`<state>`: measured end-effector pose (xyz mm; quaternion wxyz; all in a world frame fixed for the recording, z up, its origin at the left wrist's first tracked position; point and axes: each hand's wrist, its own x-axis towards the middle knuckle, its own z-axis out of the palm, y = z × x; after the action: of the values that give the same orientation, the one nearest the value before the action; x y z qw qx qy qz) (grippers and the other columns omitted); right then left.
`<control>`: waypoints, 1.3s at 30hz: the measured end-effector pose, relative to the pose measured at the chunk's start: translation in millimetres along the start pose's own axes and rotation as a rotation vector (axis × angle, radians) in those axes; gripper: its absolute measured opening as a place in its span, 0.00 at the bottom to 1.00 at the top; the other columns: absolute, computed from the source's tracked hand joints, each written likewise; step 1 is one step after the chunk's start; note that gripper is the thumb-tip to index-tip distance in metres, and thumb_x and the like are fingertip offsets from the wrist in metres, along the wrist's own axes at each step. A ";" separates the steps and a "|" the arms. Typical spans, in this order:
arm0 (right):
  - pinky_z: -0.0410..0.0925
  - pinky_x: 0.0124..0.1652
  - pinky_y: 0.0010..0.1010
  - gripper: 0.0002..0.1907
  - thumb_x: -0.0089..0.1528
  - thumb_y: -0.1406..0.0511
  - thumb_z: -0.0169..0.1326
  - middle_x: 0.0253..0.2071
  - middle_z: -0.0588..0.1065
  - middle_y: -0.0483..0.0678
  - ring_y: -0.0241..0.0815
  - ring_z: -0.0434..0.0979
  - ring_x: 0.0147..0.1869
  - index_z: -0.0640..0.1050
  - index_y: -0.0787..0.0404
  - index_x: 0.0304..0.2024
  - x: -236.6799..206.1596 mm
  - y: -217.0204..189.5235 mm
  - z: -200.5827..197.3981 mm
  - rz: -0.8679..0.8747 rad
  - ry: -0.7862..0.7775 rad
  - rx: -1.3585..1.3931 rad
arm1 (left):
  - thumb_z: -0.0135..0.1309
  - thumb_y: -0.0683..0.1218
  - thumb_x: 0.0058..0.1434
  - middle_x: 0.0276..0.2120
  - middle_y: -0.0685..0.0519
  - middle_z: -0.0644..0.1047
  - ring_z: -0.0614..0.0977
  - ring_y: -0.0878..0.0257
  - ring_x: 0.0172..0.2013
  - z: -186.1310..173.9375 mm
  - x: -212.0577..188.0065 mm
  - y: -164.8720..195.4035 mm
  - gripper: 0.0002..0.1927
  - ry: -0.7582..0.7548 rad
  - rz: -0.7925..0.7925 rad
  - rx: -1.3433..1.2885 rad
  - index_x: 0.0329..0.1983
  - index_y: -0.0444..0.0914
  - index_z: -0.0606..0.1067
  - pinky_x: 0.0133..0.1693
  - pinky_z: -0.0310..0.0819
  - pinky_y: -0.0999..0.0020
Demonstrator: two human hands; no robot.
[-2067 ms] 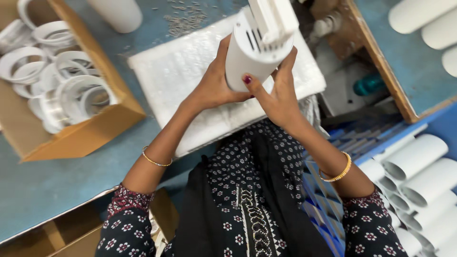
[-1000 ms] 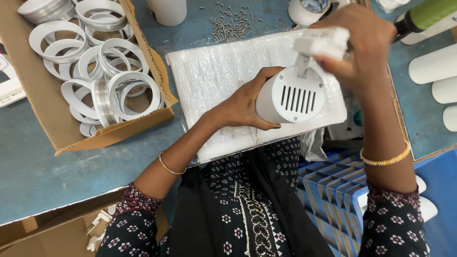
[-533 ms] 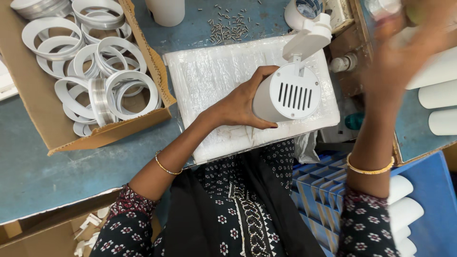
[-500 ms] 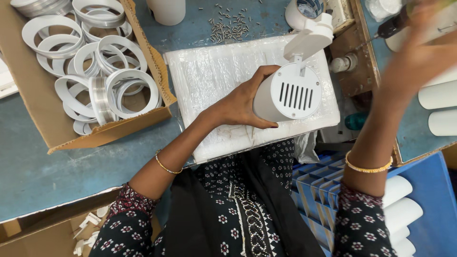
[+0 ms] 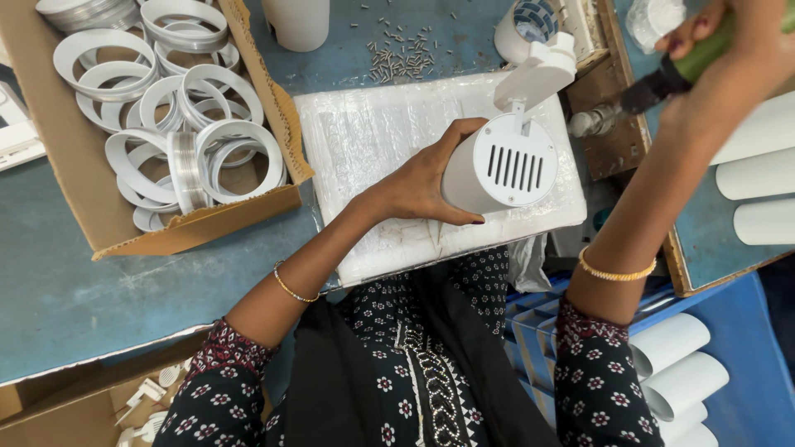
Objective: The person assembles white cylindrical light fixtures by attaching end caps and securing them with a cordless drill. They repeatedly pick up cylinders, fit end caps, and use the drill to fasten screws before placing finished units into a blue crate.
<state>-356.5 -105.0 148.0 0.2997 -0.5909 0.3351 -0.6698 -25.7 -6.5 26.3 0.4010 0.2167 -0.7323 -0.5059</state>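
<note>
1. Over left: cardboard box (image 5: 199, 228) of white rings (image 5: 207, 149), untouched.
2. Centre: left hand (image 5: 418, 186), fingers wrapped round white lamp housing (image 5: 497, 170), steadied on foam pad (image 5: 373, 141).
3. Right: right hand (image 5: 737, 41), fingers closed on green screwdriver (image 5: 675, 74); next, probably tip down to vented back.

Blue-grey table (image 5: 99, 290), scuffed and evenly lit from above, no hard shadows. On the left an open cardboard box (image 5: 207, 223) full of white rings (image 5: 207, 141) — some stacked, some lying loose. Near the far edge a scatter of small screws (image 5: 406, 54) beside a white cylinder (image 5: 296, 21). In the middle a white foam pad (image 5: 373, 141) wrapped in clear film. To the right a wooden tray (image 5: 617, 141), then white tubes (image 5: 762, 178) lying side by side — more tubes (image 5: 679, 372) lower down on a blue surface (image 5: 754, 364).
</note>
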 end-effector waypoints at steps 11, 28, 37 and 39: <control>0.69 0.30 0.37 0.09 0.73 0.66 0.44 0.26 0.64 0.47 0.41 0.66 0.24 0.67 0.63 0.38 -40.5 -70.8 62.1 -0.117 -0.159 0.114 | 0.76 0.51 0.44 0.65 0.45 0.70 0.73 0.45 0.67 0.7 3.4 -2.0 0.60 -0.004 -0.011 -0.019 0.73 0.48 0.49 0.69 0.65 0.50; 0.65 0.18 0.28 0.10 0.67 0.64 0.33 0.21 0.61 0.39 0.32 0.62 0.15 0.66 0.61 0.39 -11.2 -71.1 72.7 -0.193 -0.535 0.287 | 0.77 0.52 0.43 0.65 0.45 0.70 0.73 0.45 0.67 0.8 6.3 -7.3 0.61 -0.001 0.001 -0.004 0.73 0.48 0.49 0.66 0.64 0.49; 0.64 0.20 0.28 0.09 0.69 0.62 0.36 0.21 0.62 0.40 0.33 0.62 0.18 0.66 0.59 0.39 -28.4 -68.6 72.6 -0.154 -0.374 0.237 | 0.78 0.53 0.43 0.65 0.44 0.71 0.75 0.44 0.65 -0.4 8.7 -3.9 0.61 -0.010 -0.019 0.007 0.73 0.49 0.49 0.66 0.69 0.49; 0.64 0.20 0.28 0.10 0.69 0.61 0.36 0.21 0.62 0.40 0.33 0.62 0.18 0.66 0.59 0.39 -40.1 -71.0 77.7 -0.169 -0.310 0.189 | 0.77 0.52 0.42 0.65 0.44 0.71 0.76 0.44 0.64 -0.6 9.4 -3.9 0.61 -0.012 -0.036 -0.004 0.73 0.49 0.49 0.66 0.70 0.50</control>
<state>-274.9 -38.0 187.3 0.3448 -0.6821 0.1697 -0.6221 -31.1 -15.2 26.3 0.3877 0.2260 -0.7296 -0.5160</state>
